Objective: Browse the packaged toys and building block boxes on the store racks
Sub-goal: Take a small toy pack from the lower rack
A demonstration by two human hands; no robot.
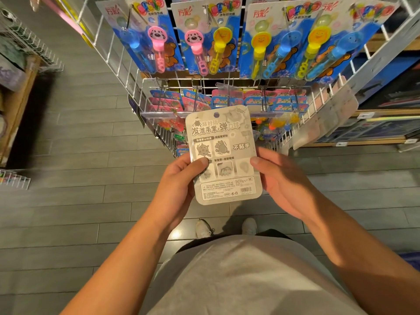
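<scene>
Grey toy card [223,155] at frame centre, back side up, left hand [179,178] pinching its left edge, right hand [279,176] gripping right edge, wire rack [159,87] of bubble wand packs [204,37] above

The toy card [223,153] in the hands is all grey and white, with grey pictures and a small striped barcode. Above it hang bubble wand packs [206,37] with blue card backs, red letters and a brown bear picture. The wands are pink with a black and white puppy face, yellow with a smiley face, and light blue. The wire rack [127,71] is white. Small packs [256,101] lower down are pink and blue. The floor [75,201] has long grey planks. The shirt [250,280] is plain light grey, the shoes [203,228] white.
</scene>
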